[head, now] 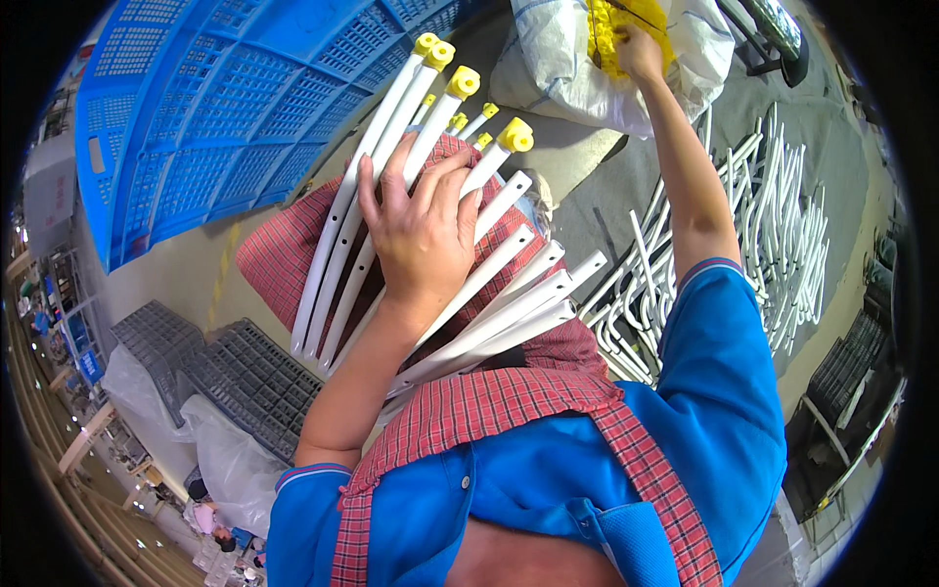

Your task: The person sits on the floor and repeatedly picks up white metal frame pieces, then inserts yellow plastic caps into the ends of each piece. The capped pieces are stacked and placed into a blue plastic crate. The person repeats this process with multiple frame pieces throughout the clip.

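Several white metal tubes [499,260] lie fanned across my lap on a red checked apron [286,253]. Some carry yellow plastic fittings [463,83] on their far ends; those to the right end bare, with small drilled holes. My left hand [422,224] lies over the capped tubes, its fingers spread between and around them. At the top, my right hand [640,55] reaches into a white woven sack [546,70] among loose yellow fittings [603,33]. Its fingertips are hidden, so whether it holds one is unclear. Beyond my knees, more yellow-tipped tubes [484,114] show partly.
A large blue plastic crate [220,125] stands at upper left. Bent white tubes [770,220] are heaped on a grey sheet [851,169] to the right. Dark plastic crates [257,381] and clear plastic sheeting [227,455] are at lower left, with people [205,517] farther off.
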A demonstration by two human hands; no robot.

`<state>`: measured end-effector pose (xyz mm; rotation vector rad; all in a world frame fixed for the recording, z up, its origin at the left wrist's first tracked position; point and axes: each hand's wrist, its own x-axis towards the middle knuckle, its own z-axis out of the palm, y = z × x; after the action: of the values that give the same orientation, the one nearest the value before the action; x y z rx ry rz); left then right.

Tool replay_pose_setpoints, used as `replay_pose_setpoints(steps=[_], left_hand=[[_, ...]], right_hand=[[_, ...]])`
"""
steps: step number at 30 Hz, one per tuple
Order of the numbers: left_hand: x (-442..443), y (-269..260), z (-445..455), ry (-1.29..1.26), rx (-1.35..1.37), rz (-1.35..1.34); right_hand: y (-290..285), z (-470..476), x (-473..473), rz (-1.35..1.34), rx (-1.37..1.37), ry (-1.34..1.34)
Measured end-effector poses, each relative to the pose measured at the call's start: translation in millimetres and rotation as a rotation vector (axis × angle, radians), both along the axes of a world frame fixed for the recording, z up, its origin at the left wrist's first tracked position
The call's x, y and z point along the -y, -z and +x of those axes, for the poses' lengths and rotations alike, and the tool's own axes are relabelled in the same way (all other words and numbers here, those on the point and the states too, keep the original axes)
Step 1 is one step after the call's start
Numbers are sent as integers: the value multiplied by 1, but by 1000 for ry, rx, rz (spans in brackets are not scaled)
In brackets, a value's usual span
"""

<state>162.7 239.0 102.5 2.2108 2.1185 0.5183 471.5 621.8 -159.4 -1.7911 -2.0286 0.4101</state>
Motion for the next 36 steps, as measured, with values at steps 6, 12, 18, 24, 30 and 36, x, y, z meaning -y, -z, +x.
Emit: replay_pose_setpoints(steps=[6,12,18,24,30,36], left_hand=[[-1,0,-2,-40,63,60],[37,-6,-25,90,206,169],[80,-4,-8,82,-21,-64],[41,2,7,-24,-154,-46],[35,6,5,-50,-105,79],[29,7,2,-48,-39,91]], right_hand=[[45,-23,13,-20,57,-118],[22,5,22,72,83,43],[-78,-36,94,-209,-876,43],[-133,-103,180,-607,-1235,-405],[-170,-112,207,-756,-1203,-385],[-239,-144,220,-930,-791,-391]])
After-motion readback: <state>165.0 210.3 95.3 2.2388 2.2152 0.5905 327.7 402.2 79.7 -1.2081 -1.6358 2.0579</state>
